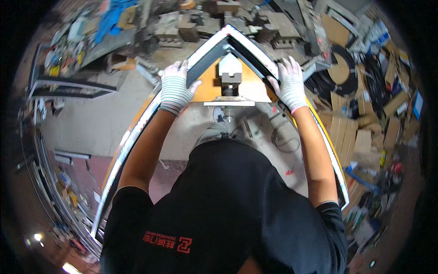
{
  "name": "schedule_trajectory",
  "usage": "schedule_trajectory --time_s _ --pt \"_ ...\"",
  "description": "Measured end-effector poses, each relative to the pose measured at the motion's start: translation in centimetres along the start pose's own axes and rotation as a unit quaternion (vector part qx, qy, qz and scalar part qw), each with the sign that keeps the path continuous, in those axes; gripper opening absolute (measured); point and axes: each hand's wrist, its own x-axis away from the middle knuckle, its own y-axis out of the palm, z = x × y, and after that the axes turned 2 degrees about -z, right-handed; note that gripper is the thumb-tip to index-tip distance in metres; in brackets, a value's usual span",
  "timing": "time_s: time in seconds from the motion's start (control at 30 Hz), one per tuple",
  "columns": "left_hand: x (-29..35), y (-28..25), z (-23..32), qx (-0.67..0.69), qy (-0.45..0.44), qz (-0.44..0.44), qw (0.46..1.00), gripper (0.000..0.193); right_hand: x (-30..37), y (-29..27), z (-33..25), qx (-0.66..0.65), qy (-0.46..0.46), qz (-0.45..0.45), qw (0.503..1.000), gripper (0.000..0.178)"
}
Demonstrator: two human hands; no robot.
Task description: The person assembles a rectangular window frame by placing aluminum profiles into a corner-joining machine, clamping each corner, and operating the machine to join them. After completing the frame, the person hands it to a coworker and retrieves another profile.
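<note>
A large angled frame with white outer faces and dark inner sides spans the view, its corner pointing away from me. Its two long sides run back past my arms. My left hand, in a striped knit glove, is closed over the left side, thumb on the inner edge. On the opposite side, my right hand in a similar glove grips the frame, fingers over the outer edge. Inside the corner sits a grey metal block on an orange plate of a machine, apart from both hands.
Worn metal machine blocks lie beyond the corner. A smaller dark frame is at the left. Coiled black strip and cardboard pieces crowd the right side. A cable loops on the floor.
</note>
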Motion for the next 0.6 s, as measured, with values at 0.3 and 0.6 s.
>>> schedule_trajectory --time_s 0.3,0.6 --pt "-7.7 2.2 1.3 0.035 -0.001 -0.07 0.997 0.084 -0.9 -1.0 -0.6 -0.012 0.047 -0.067 0.997 0.062" --pt "-8.7 1.1 2.4 0.067 -0.011 -0.075 0.995 0.077 -1.5 -1.6 -0.7 -0.04 0.064 -0.083 0.994 0.059"
